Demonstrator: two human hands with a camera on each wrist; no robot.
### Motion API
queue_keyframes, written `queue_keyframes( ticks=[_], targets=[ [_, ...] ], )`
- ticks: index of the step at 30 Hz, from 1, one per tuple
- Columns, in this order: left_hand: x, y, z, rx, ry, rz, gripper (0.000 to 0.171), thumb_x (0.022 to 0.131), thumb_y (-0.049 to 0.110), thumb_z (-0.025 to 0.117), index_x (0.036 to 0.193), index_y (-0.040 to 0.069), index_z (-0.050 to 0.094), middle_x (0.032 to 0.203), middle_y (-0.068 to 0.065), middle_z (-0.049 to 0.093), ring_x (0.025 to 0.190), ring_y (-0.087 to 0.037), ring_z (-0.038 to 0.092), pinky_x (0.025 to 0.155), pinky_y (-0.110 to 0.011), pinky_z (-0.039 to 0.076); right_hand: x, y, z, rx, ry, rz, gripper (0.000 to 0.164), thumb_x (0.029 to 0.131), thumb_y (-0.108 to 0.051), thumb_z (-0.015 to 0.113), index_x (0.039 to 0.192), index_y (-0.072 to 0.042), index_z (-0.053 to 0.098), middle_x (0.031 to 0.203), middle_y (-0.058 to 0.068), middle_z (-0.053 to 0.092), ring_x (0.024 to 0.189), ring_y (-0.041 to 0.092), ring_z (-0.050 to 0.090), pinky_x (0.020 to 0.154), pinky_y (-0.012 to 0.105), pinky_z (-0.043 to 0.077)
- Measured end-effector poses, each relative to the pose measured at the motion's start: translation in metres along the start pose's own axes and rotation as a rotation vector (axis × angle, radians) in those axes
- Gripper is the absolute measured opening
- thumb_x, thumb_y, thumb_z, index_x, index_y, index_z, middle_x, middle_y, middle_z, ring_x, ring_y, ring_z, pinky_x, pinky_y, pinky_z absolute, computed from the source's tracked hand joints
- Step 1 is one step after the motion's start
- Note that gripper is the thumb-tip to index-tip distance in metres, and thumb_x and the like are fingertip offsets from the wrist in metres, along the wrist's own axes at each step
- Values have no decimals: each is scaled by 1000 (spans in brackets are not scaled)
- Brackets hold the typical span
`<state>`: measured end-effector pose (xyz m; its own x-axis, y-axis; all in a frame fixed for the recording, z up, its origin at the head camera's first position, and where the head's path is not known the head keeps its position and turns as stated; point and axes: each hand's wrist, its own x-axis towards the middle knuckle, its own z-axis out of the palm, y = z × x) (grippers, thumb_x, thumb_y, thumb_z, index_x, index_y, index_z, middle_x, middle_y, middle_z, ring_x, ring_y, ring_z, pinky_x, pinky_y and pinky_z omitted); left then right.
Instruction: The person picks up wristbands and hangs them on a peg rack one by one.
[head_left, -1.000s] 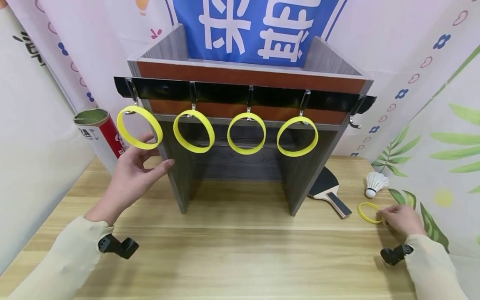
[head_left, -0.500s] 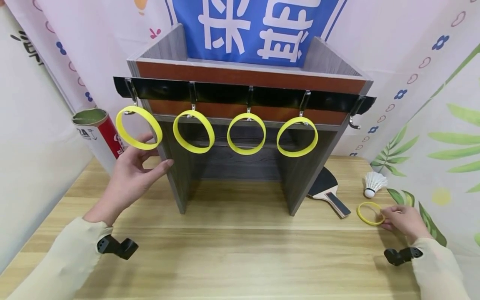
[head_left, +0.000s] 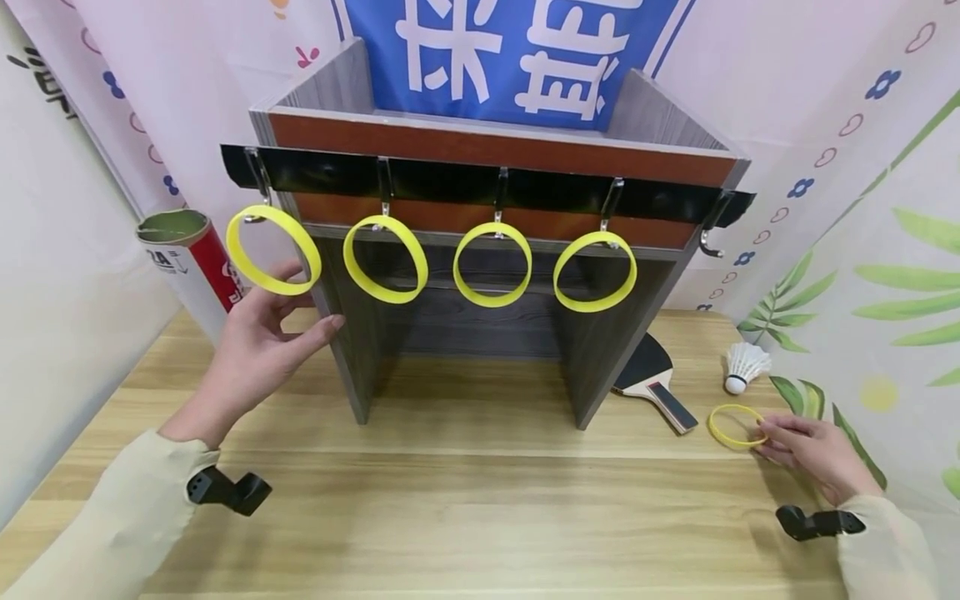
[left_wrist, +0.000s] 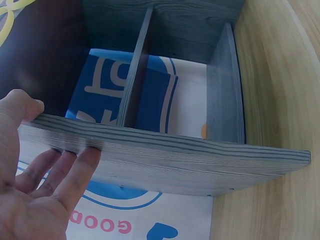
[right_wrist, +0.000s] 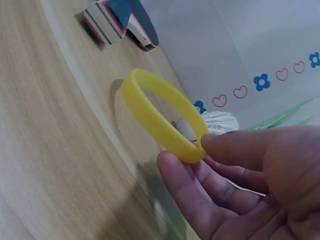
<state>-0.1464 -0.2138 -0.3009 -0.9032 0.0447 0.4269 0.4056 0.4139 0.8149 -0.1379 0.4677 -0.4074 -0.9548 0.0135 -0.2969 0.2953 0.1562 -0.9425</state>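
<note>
A yellow wristband (right_wrist: 150, 117) is pinched between the thumb and fingers of my right hand (head_left: 821, 454), low over the right side of the table. My left hand (head_left: 255, 350) grips the left side panel (left_wrist: 150, 155) of a grey wooden shelf unit, thumb at its front edge and fingers along its outer face. Several more yellow wristbands (head_left: 492, 302) hang in a row from metal hooks on the black strip (head_left: 442, 179) across the unit's front. The rightmost hook (head_left: 710, 243) carries nothing.
Right of the unit lie a table tennis bat (head_left: 671, 407) and a shuttlecock (head_left: 746, 367), the latter just behind the held wristband. A tall red and white tube (head_left: 187, 267) stands behind my left hand. Patterned curtains (head_left: 810, 50) close off the back and sides.
My right hand has shifted slightly right and toward me and turned, still pinching the wristband. The left hand keeps its grip on the panel. The head view has shifted slightly.
</note>
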Motion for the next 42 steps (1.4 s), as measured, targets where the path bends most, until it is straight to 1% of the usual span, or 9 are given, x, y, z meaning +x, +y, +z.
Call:
queue_keyframes(
  ticks=[7,13,16,19,29,32,34,37,42],
  targets=[
    [1,0,-1,-2,6,9,63,93,1,75,151,15,53,147,5,53,117,4,61,82,-9,58,-7,2,1,127,-34,-82,26,105,3,54,98,-14,73,94,-3,78,88,9,77,82,20,64],
    [0,1,0,11,-4,-4,63,95,6,75,153,15,51,151,-4,51,117,4,60,83,-9,58,-13,-10,10,307,-137,-286,32,105,11,46,109,-6,73,104,2,78,98,11,76,89,24,64],
    [0,2,0,14,-5,-4,63,95,6,75,153,14,51,152,-7,50,117,5,60,83,-9,58,-14,-24,22,383,-149,-382,34,103,16,45,112,-1,73,105,6,78,99,13,77,90,26,64],
    [0,2,0,19,-5,-6,63,95,7,75,153,15,50,152,-8,51,117,6,60,83,-9,58,-18,-41,35,410,-132,-454,34,103,16,46,114,-1,72,107,7,78,100,14,77,90,26,63],
    [0,3,0,24,-4,-3,62,95,7,75,152,15,52,150,-4,52,117,5,60,85,-8,57,-34,-100,84,565,-121,-737,33,101,21,40,116,12,68,105,17,78,96,22,77,88,32,65],
    [2,4,0,11,-8,4,62,95,6,75,152,15,52,151,-3,51,117,3,60,84,-9,58,-41,-117,98,576,-166,-792,33,102,21,38,118,14,66,105,19,77,97,23,76,89,33,65],
    [2,4,0,7,-9,2,62,95,6,75,152,15,52,151,-4,51,118,3,60,83,-10,58,-46,-128,107,530,-169,-818,35,103,20,38,118,11,67,107,16,77,97,21,76,90,31,65],
    [1,3,0,9,-7,-5,62,95,6,75,152,15,51,151,-4,51,118,3,59,83,-9,58,-52,-141,121,528,-189,-859,34,102,21,38,119,13,65,107,17,77,97,23,76,90,32,65],
    [0,2,0,3,-2,-26,63,95,5,75,152,15,51,147,7,52,117,3,59,83,-9,58,-60,-160,138,607,-239,-939,28,99,25,38,118,22,60,106,25,75,96,30,74,91,37,65]
  ],
)
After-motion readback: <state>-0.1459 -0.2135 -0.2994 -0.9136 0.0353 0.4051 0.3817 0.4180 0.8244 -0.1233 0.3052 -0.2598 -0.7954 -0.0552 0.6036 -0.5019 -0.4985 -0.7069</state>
